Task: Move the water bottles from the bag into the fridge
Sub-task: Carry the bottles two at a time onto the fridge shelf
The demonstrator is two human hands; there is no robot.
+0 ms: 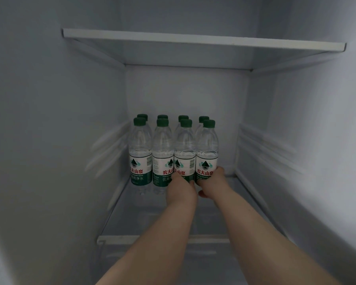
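Note:
Several clear water bottles with green caps and green-and-white labels stand upright in two rows at the back of a glass fridge shelf [132, 214]. My left hand [181, 189] is wrapped around the base of the third front bottle [185, 145]. My right hand [215, 183] grips the base of the rightmost front bottle [207, 145]. Both of these bottles rest upright on the shelf, touching each other. The two front bottles on the left [140, 149] stand free of my hands. The bag is out of view.
An upper shelf [193, 41] spans the fridge above the bottles. The side walls carry ribbed rails [261, 149]. The shelf's front trim [119, 239] runs across below my forearms. Bare shelf glass lies in front of the bottles.

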